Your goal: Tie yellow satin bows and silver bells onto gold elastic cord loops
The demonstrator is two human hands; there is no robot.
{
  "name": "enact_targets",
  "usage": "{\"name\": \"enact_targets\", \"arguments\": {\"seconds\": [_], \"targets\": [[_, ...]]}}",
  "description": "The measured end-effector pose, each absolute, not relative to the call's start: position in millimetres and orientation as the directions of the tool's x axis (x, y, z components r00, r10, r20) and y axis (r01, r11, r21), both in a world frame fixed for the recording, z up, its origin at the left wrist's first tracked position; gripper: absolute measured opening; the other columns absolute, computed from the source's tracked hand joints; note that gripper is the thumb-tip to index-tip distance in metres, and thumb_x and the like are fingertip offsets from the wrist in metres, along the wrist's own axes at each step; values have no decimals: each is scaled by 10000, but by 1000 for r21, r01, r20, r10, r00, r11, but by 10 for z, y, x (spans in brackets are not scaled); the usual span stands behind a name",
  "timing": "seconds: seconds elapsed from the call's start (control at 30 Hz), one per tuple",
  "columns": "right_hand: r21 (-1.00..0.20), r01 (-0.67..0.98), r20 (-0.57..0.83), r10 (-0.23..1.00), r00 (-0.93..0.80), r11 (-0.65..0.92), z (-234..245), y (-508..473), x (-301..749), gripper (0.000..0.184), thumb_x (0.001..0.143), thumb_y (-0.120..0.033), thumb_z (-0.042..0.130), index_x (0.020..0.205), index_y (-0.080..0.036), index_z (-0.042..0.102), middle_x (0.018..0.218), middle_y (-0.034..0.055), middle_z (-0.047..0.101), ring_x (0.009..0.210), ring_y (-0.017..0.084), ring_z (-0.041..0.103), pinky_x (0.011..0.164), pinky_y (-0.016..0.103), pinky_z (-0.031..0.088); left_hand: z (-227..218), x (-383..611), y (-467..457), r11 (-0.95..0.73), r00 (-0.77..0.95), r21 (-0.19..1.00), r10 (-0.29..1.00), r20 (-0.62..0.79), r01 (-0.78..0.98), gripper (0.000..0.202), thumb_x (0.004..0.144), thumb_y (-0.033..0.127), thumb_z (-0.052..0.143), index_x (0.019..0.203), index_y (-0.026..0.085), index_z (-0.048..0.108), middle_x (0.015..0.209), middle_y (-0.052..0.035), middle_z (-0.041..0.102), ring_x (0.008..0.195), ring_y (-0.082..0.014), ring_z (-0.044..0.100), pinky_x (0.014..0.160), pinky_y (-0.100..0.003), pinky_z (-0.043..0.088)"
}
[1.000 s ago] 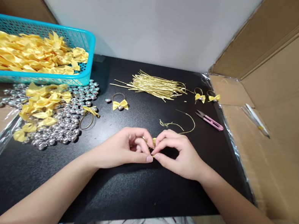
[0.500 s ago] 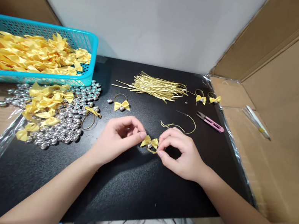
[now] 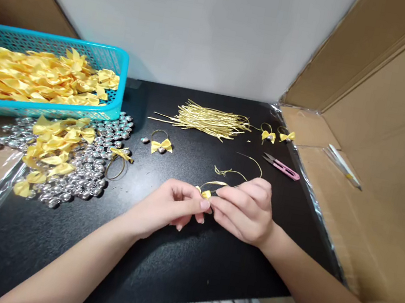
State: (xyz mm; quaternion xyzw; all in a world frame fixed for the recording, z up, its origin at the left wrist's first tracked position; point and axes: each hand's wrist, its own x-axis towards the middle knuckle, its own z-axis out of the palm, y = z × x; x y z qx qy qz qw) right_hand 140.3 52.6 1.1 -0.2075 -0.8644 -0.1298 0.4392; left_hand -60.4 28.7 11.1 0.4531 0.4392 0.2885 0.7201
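Note:
Over the black tabletop, my left hand (image 3: 175, 207) pinches a yellow ribbon bow (image 3: 206, 193) between thumb and fingers. Fingertips of my right hand (image 3: 245, 212) are closed at the bow's right side, touching or nearly touching the left ones; what they grip is hidden. A thin gold band (image 3: 216, 182) curves up behind the bow. Beyond my right hand lies a loose gold cord (image 3: 261, 170) with a thin, straight, dark end. The bow's middle is mostly covered by fingers.
At left, a turquoise basket (image 3: 121, 85) holds yellow bows, beside silver beads (image 3: 91, 173) and more bows (image 3: 59, 142). A bundle of gold cords (image 3: 211, 122) lies behind my hands. Pink thread snips (image 3: 282, 166) are at right. Bows on rings (image 3: 162, 146) lie about; a white-handled tool (image 3: 344, 166) rests on cardboard.
My hands have come together at the bow. It has turned, so its silver bead no longer shows and the band now stands behind it. The view has shifted slightly.

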Motion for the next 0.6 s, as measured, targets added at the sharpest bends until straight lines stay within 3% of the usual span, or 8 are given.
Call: {"name": "enact_targets", "arguments": {"seconds": [0.23,0.3,0.47,0.6], "targets": [[24,483,814,263,-518,875,-23,523,1367,36,843,-191,678,858,-224,679,870,13,707,834,177,507,746,342,446,99,-527,278,450,339,892,847,-409,-48,261,735,370,704,635,140,632,574,24,622,386,-29,412,390,-161,254],[-73,482,809,335,-483,873,-21,521,1370,66,817,-182,677,867,-225,671,924,33,685,864,192,524,778,361,448,90,-513,282,413,301,910,872,-386,-29,243,731,362,680,642,144,616,557,33,604,390,-32,405,396,-161,273],[-447,418,726,594,-347,791,54,531,1410,277,791,-259,656,1058,-189,635,1012,85,651,951,237,597,850,418,453,101,-503,279,310,225,945,918,-326,105,221,722,318,612,587,153,553,527,39,573,400,-36,405,421,-165,302],[-501,328,665,599,-446,801,103,532,1419,223,802,-280,664,1006,-191,675,915,69,708,873,230,628,821,422,447,134,-502,278,294,199,944,926,-321,153,239,712,316,594,548,164,509,503,42,549,404,-43,403,428,-169,303]]}}
